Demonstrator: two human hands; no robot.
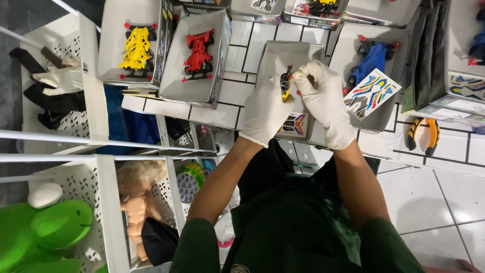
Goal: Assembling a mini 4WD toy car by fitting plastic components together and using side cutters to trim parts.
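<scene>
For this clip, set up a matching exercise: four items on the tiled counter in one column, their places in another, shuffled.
Items:
1. yellow car
2. red car
3. blue car
4. pliers

Places:
A. in a box right of the gloved hands
B. loose on the tiles, far right
C. in the leftmost box
D. in the box just left of the hands

Pairs: 1-C, 2-D, 3-A, 4-B

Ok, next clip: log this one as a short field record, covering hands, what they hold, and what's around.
Left hand: white glove, holding small black and yellow part
Right hand: white glove, pinching the same part
Under hands: open grey box
Nearby boxes: yellow toy car, red toy car, blue toy car
Other: sticker sheet, orange pliers
</scene>
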